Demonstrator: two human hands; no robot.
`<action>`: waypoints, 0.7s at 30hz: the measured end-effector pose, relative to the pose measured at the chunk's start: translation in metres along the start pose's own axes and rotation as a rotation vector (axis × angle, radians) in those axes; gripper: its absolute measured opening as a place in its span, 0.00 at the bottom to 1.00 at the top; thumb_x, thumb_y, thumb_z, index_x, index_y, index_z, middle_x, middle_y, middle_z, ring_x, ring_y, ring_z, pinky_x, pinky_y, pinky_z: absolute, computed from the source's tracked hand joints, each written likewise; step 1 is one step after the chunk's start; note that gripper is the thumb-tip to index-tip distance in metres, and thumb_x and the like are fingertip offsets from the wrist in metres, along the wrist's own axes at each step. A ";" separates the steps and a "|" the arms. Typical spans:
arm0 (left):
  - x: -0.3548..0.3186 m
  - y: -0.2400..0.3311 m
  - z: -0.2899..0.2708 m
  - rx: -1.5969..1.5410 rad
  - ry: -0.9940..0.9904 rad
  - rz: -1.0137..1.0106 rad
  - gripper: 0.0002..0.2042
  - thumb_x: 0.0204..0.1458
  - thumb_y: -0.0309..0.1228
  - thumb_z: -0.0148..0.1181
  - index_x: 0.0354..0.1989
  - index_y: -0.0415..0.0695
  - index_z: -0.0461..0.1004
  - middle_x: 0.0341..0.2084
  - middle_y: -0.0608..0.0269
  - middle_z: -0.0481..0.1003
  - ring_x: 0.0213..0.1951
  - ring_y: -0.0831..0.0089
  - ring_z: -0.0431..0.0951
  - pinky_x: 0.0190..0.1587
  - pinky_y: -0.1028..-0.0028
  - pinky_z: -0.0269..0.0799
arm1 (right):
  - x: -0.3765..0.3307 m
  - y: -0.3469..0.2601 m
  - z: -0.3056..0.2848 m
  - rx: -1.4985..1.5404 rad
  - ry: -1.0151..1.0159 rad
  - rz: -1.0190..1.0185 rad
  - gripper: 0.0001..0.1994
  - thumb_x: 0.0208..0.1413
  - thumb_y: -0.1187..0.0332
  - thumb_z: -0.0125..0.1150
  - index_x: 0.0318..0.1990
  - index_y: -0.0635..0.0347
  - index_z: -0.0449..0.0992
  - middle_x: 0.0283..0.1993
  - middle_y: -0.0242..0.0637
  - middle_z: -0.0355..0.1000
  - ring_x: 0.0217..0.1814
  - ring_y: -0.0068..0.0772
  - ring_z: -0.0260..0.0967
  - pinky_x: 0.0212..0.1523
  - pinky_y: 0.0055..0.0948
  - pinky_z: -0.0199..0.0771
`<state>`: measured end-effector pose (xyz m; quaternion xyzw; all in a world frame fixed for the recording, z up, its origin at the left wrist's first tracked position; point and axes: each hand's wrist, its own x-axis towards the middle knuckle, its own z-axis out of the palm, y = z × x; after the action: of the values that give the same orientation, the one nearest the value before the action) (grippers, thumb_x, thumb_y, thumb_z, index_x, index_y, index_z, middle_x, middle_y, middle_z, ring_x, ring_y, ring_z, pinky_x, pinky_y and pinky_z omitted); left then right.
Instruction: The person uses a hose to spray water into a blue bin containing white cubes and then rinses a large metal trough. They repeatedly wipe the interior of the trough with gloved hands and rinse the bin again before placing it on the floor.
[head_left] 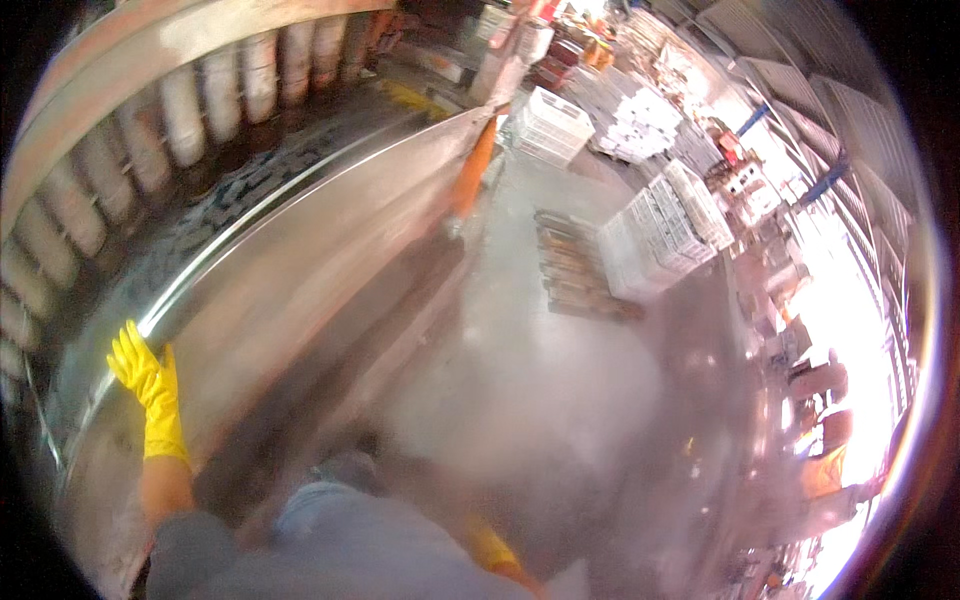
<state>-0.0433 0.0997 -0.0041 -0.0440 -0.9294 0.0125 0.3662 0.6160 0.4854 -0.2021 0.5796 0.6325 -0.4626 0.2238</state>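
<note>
My left hand (147,372), in a yellow rubber glove, rests at the shiny metal rim (185,285) of a long, low metal side wall (300,255). Its fingers look stretched out over the edge, and the thumb stands apart from them. Low in the view, my right hand (488,545) shows only as a bit of yellow glove beside my grey clothing. Its fingers are hidden and blurred, so what it holds, if anything, does not show. Beyond the wall's far end stands an orange post (474,170).
Behind the rim runs a row of thick, pale rollers or pipes (182,115) under a curved beam (200,30). On the grey floor (510,370) are a wooden pallet (575,268), a white stack (665,235) and a white crate (550,125). A person in orange (825,470) is at the right.
</note>
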 end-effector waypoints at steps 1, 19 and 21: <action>0.009 0.011 0.005 0.024 -0.041 -0.019 0.43 0.49 0.39 0.71 0.75 0.47 0.56 0.69 0.49 0.63 0.71 0.49 0.59 0.76 0.47 0.39 | 0.011 0.026 0.011 0.174 -0.122 0.061 0.25 0.63 0.49 0.58 0.61 0.54 0.77 0.62 0.49 0.75 0.67 0.53 0.70 0.65 0.47 0.69; 0.060 0.395 0.200 -0.644 -0.221 0.413 0.36 0.51 0.39 0.70 0.67 0.38 0.65 0.63 0.41 0.70 0.63 0.45 0.71 0.66 0.58 0.66 | 0.139 -0.058 -0.151 -0.012 0.024 -0.019 0.23 0.66 0.52 0.54 0.59 0.58 0.76 0.51 0.46 0.77 0.56 0.45 0.72 0.58 0.43 0.71; 0.006 0.461 0.158 -0.556 -0.830 0.248 0.30 0.55 0.41 0.66 0.65 0.42 0.68 0.58 0.41 0.74 0.58 0.46 0.75 0.59 0.55 0.72 | 0.159 -0.056 -0.205 -0.117 0.088 -0.032 0.23 0.66 0.53 0.52 0.61 0.56 0.75 0.54 0.48 0.76 0.61 0.47 0.71 0.62 0.44 0.70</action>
<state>-0.1220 0.5604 -0.1412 -0.2411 -0.9524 -0.1753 -0.0634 0.5792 0.7483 -0.2176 0.5751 0.6768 -0.4023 0.2220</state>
